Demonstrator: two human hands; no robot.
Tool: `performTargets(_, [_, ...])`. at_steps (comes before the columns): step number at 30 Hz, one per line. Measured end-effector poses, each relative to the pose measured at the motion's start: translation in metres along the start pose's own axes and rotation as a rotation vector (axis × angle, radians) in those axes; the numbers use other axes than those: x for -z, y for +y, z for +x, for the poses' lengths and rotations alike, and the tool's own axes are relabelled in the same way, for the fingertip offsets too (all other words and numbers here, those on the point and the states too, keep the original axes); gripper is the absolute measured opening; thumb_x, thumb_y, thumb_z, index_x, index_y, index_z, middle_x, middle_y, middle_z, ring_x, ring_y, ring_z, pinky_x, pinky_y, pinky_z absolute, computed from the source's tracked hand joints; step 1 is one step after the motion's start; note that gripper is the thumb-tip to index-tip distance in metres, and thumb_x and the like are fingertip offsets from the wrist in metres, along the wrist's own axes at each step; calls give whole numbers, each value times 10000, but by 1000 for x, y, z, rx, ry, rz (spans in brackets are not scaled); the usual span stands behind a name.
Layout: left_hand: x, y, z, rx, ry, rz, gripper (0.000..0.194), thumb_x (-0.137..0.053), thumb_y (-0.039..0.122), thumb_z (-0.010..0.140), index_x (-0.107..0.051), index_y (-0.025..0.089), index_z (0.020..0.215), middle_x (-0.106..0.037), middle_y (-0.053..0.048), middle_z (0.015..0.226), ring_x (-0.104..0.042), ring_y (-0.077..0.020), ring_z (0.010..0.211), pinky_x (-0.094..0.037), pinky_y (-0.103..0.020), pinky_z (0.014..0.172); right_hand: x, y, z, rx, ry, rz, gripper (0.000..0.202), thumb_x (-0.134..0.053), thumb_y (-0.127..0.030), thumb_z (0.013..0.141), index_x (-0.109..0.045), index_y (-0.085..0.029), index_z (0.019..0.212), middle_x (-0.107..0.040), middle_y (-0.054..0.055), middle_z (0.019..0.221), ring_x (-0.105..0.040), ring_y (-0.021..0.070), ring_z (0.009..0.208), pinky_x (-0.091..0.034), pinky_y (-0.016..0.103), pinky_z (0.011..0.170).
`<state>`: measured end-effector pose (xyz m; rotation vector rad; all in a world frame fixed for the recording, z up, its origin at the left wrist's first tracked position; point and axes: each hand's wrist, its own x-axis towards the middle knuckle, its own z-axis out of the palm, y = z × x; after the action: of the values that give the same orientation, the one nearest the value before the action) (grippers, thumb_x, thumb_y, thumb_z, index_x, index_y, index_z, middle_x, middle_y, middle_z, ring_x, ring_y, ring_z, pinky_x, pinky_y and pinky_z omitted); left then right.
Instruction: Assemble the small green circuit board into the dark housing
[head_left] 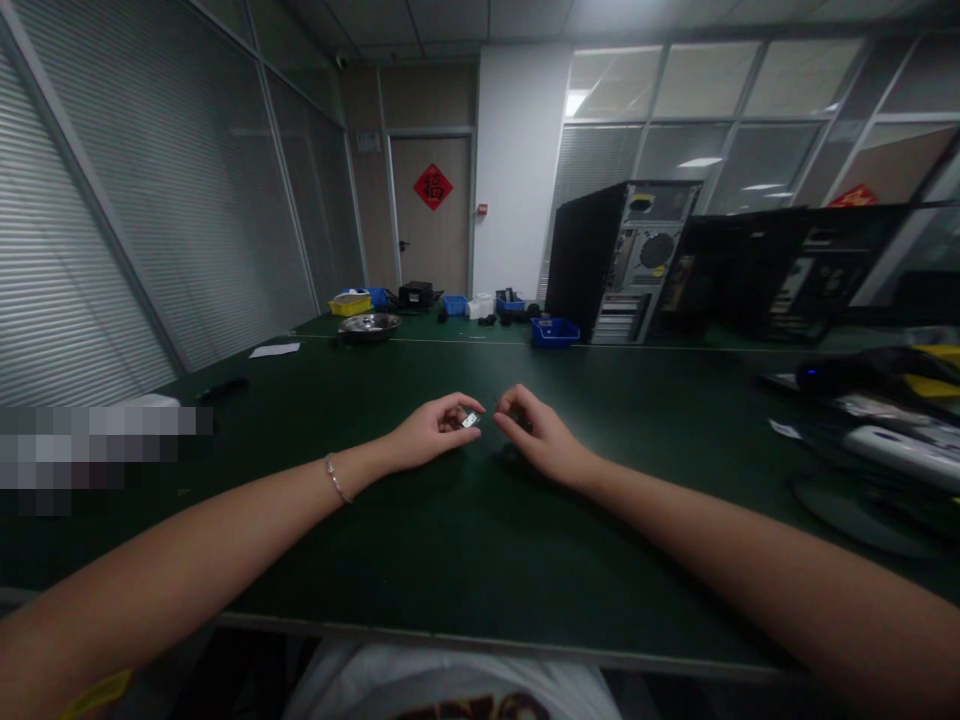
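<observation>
My left hand, with a bracelet on its wrist, is closed on a small flat piece that looks white and silvery with a dark mark. The piece is too small to name more closely. Just to the right of it, a short gap away, my right hand has thumb and forefinger pinched together, and a thin dark tip shows by its fingers. What the right fingers hold, if anything, I cannot make out. Both hands are low over the dark green table.
A metal bowl, a yellow bin and a blue bin stand at the back. A computer tower rises behind at the right. Cables and devices crowd the right side. White paper lies at the left.
</observation>
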<state>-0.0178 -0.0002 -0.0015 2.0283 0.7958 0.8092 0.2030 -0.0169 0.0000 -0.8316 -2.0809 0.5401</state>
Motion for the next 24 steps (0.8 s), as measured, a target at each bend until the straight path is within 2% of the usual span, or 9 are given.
performTargets(5, [0,-1,0,4,36,-3,402,-607,314,843,-504,196,1214,-505,18,810,-526,-137,752,-445,-278,697,-1,9,3,-61,-24,3,143,-542,-287,886,-490,-195,982,-576,13,879,-515,136,718,-409,257,646])
performTargets(9, [0,-2,0,53,16,-89,374,-605,295,848,-491,173,1183,-587,-28,914,-601,-179,896,-474,-330,801,2,6,3,-49,-79,-70,111,-513,-265,895,-557,-180,952,-596,30,893,-534,154,761,-416,272,680])
performTargets(11, [0,-3,1,56,16,-106,345,-606,287,848,-500,163,1152,-609,-49,951,-612,-189,935,-477,-342,826,5,3,3,0,-90,-94,96,-508,-191,875,-580,-177,936,-585,38,913,-538,168,824,-419,286,735])
performTargets(14, [0,-2,1,44,23,-108,337,-618,282,839,-515,158,1135,-622,-57,959,-621,-191,933,-481,-348,833,6,2,2,71,-112,-96,225,-501,-55,793,-582,-177,964,-560,46,959,-534,180,900,-418,299,799])
performTargets(16, [0,-1,2,39,21,-100,335,-623,277,834,-527,156,1131,-621,-66,992,-620,-192,941,-483,-349,838,6,2,1,95,-144,-102,285,-491,-18,762,-583,-177,980,-551,51,967,-534,183,904,-423,303,806])
performTargets(20, [0,0,1,31,22,-50,340,-619,277,835,-544,153,1142,-620,-78,1024,-612,-196,942,-487,-334,813,4,3,1,130,-176,-118,304,-494,-21,777,-599,-179,1013,-551,61,976,-542,186,904,-440,305,803])
performTargets(24, [1,0,1,1,36,10,331,-605,292,842,-573,159,1144,-627,-79,1048,-605,-193,923,-483,-325,803,3,3,0,117,-148,-171,290,-518,-48,799,-616,-191,1032,-570,61,984,-557,185,888,-451,306,791])
